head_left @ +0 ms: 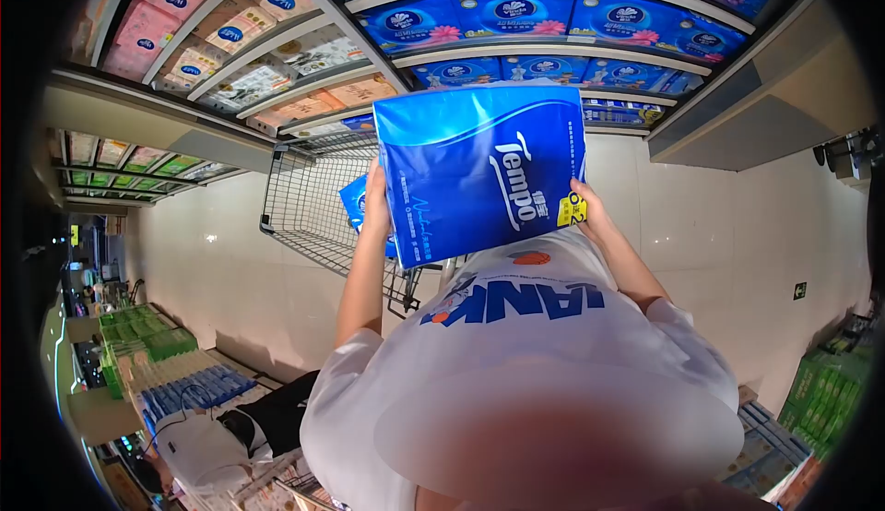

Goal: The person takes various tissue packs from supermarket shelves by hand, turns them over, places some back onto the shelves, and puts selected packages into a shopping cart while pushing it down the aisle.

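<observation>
A large blue pack of Tempo tissues is held up in front of my chest, its printed face toward me and slightly tilted. My left hand grips its left edge, and my right hand grips the lower right edge beside a yellow label. The fingers behind the pack are partly hidden. Just beyond my left hand stands a wire shopping cart. Inside the cart lies another blue pack, partly covered by my left arm and the held pack.
Shelves of blue Vinda packs rise ahead, with pink and orange packs to their left. A beige pillar stands at the right. Behind on the left, a person in a white top is near stacked goods. Green packages are at the lower right.
</observation>
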`<act>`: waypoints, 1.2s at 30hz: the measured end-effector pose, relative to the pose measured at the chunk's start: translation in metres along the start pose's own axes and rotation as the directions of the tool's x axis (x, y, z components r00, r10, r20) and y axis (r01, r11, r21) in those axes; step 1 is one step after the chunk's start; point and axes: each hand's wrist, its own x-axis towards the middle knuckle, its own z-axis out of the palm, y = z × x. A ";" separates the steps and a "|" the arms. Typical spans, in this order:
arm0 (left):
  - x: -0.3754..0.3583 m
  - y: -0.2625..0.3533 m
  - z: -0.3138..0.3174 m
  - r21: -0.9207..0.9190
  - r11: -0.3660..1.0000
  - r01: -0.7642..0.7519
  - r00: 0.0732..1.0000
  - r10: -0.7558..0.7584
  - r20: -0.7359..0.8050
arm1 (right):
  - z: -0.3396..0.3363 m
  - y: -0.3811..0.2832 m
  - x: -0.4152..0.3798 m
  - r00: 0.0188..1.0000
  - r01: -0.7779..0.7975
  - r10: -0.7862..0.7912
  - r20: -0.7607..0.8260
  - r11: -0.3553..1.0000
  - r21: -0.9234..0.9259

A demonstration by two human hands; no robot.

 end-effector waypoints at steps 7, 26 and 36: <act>0.058 0.117 0.056 -0.217 0.976 -0.028 0.998 0.037 0.040 | 0.037 -0.145 0.021 0.926 0.369 -0.359 0.120 0.926 -0.076; 0.076 0.140 0.106 -0.247 0.940 -0.235 0.967 0.252 0.043 | 0.089 -0.284 -0.028 0.819 0.537 -0.565 0.104 0.688 -0.489; 0.075 0.094 0.091 -0.133 0.958 -0.254 0.943 0.276 0.184 | 0.050 -0.231 0.048 0.541 0.839 -0.841 -0.028 0.537 0.090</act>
